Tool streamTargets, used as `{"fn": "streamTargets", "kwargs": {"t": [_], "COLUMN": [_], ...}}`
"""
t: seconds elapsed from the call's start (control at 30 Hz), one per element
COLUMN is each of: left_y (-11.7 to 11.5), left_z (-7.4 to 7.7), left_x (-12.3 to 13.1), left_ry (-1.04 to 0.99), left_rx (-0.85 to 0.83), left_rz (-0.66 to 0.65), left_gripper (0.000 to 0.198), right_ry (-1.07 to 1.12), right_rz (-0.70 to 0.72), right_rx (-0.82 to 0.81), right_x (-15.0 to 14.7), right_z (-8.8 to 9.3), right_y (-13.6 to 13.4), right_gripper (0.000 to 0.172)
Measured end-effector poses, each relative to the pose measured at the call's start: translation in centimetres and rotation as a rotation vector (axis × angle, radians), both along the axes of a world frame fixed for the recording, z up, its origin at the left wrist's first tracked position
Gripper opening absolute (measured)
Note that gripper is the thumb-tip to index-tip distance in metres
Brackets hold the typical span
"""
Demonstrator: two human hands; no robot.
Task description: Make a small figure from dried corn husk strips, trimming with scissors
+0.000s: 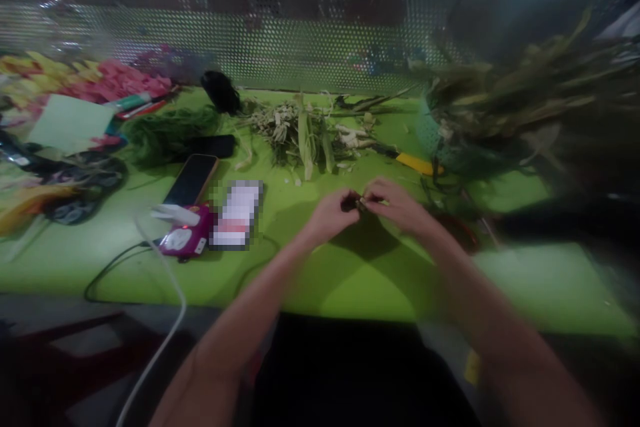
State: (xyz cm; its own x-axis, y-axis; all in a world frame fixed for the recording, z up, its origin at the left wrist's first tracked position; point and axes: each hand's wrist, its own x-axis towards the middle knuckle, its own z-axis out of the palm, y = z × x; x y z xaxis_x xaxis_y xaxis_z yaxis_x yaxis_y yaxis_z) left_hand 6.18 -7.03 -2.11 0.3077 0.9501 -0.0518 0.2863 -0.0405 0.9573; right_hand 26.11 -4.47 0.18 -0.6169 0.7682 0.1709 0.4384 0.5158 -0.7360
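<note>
My left hand (334, 211) and my right hand (397, 203) meet over the green table (350, 280), fingers pinched together on a small dark object (356, 202) held between them. What it is I cannot make out. Just beyond my hands lies a pile of pale green leaves and stalks (305, 130).
A phone (191, 179) lies left of my hands, beside a magenta device (186, 235) with cables (150, 260). A yellow-handled knife (415, 163) lies at the right, near a large bunch of dried foliage (525, 93). Pink and yellow material (100, 80) sits at the far left. Perforated metal wall (300, 47) behind.
</note>
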Motion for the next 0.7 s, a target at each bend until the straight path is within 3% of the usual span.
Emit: {"fn": "streamTargets", "kwargs": {"t": [0.27,0.7], "left_y": [0.0,-0.1], "left_z": [-0.3,0.3], "left_x": [-0.3,-0.7], "left_ry": [0.105,0.189], "left_rx": [0.099,0.085], "left_rz": [-0.062,-0.158], "left_gripper": [0.016,0.018], "right_ry": [-0.091,-0.265], "right_rz": [0.037,0.067], "right_rx": [0.004,0.095], "right_x": [0.2,0.1], "right_z": [0.5,1.4], "right_y": [-0.1,-1.0], "right_gripper": [0.022,0.016]}}
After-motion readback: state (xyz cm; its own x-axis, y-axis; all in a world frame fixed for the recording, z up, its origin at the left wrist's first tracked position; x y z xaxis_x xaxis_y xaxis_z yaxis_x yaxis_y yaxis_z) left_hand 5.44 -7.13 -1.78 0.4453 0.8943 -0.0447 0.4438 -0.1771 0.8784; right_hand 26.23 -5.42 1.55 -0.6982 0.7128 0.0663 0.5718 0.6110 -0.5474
